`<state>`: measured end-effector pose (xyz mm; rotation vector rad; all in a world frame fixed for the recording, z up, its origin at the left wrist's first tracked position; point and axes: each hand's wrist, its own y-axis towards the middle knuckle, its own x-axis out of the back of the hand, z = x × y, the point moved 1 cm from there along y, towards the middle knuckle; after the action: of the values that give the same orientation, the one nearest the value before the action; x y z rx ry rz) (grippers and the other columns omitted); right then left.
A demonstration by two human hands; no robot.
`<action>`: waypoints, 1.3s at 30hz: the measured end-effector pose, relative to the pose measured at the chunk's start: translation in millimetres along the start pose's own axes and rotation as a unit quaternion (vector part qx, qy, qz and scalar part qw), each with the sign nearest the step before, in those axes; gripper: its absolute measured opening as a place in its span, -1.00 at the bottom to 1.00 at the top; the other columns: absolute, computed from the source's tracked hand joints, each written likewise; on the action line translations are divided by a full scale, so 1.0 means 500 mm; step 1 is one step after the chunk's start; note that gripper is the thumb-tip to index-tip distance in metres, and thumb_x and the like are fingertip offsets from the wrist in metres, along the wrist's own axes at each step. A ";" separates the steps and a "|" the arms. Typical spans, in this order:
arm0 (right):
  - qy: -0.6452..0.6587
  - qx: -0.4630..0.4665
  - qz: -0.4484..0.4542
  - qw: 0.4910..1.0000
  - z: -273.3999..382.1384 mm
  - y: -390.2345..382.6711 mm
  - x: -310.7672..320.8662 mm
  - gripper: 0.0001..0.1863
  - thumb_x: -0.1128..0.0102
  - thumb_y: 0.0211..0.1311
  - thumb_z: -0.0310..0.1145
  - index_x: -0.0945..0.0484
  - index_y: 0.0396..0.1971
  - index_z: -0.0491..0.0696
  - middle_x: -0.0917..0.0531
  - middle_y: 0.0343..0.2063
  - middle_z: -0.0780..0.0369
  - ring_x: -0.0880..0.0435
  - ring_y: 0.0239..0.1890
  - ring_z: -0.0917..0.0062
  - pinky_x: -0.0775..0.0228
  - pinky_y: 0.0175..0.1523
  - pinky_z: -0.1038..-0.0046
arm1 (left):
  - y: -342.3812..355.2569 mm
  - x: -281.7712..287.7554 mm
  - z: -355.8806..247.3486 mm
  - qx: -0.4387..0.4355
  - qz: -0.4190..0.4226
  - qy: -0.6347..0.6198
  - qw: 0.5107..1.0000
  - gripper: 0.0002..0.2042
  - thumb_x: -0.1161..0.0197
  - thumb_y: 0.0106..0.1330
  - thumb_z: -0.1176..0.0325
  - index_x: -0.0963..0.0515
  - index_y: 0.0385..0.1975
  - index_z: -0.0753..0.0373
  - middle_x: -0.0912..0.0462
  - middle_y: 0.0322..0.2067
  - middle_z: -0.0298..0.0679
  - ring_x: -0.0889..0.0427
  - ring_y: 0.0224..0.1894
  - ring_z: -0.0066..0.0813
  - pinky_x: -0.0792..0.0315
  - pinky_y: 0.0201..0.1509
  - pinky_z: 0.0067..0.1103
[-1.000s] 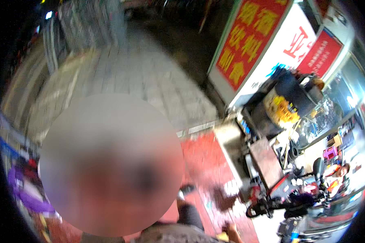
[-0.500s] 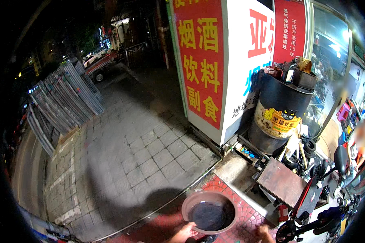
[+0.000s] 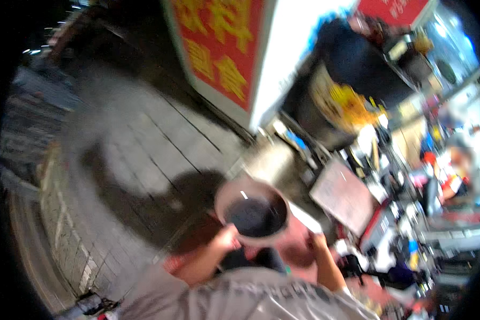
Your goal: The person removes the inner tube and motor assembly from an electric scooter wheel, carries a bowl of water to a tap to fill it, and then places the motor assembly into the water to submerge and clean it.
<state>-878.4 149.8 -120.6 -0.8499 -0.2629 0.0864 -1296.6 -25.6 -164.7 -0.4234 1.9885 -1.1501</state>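
Observation:
A brownish-pink plastic basin (image 3: 225, 198) with dark water (image 3: 256, 217) in it hangs in front of me, over red paving. My left hand (image 3: 228, 238) is closed on the near left part of its rim. To the right, apart from the basin, is my right hand (image 3: 318, 241). Motion blur smears its fingers, and I cannot make out whether it holds anything. Nearest to that hand is a flat reddish-brown board or box top (image 3: 344, 194).
A dark drum (image 3: 352, 69) loaded with items stands beside a red and white sign box (image 3: 213, 48). Grey paving (image 3: 138, 138) stretches to the left. Cluttered goods and a blurred person (image 3: 456, 168) are at the right, and metal panels (image 3: 34, 117) at the far left.
My view has tilted downward and turned, so my shirt and forearms now show. The basin sits higher in view, still in my left hand. Blur has increased.

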 end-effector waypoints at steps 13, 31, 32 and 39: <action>-0.075 0.026 0.081 0.994 0.416 0.223 -0.244 -0.65 -0.22 0.47 -0.10 -0.67 -0.17 -0.13 -0.68 -0.42 0.24 -0.60 -0.53 0.57 -0.41 -0.46 0.52 | 0.292 -0.086 -0.175 0.071 -0.207 0.067 0.974 -0.73 -0.31 0.18 0.22 -0.47 -0.18 0.11 -0.59 -0.40 -0.17 -0.58 -0.52 -0.23 -0.60 -0.45 -0.23; -0.297 0.392 -0.027 0.870 0.543 0.844 -0.703 -0.45 -0.20 0.40 0.02 -0.65 -0.05 -0.26 -0.74 -0.12 -0.17 -0.73 0.05 0.02 -0.54 0.17 0.06 | 1.262 -0.071 -0.230 -0.014 -0.067 0.171 0.983 -0.78 -0.26 0.26 0.13 -0.55 -0.23 0.10 -0.55 -0.46 -0.25 -0.53 -0.56 -0.34 -0.58 -0.46 -0.34; -0.296 0.410 -0.008 0.862 0.544 0.847 -0.735 -0.46 -0.22 0.38 0.02 -0.65 -0.07 -0.24 -0.73 -0.14 -0.18 -0.73 0.05 0.00 -0.53 0.17 0.05 | 1.322 -0.024 -0.250 -0.030 -0.033 0.200 0.979 -0.77 -0.26 0.26 0.13 -0.55 -0.22 0.11 -0.55 -0.46 -0.26 -0.53 -0.56 -0.35 -0.59 -0.46 -0.35; -0.252 0.444 -0.081 0.856 0.526 0.906 -0.743 -0.56 -0.19 0.35 -0.11 -0.75 -0.33 -0.26 -0.75 -0.30 -0.18 -0.75 -0.08 -0.04 -0.57 0.12 0.07 | 1.392 -0.066 -0.349 -0.231 -0.127 0.224 0.938 -0.50 -0.30 0.25 0.12 -0.53 0.10 0.32 -0.68 -0.03 -0.06 -0.70 -0.13 -0.19 -0.60 -0.16 -0.27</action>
<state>-1292.8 573.3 -368.0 0.1432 -0.7202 0.2519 -1344.0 467.6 -685.1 -0.7258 2.6835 -0.9809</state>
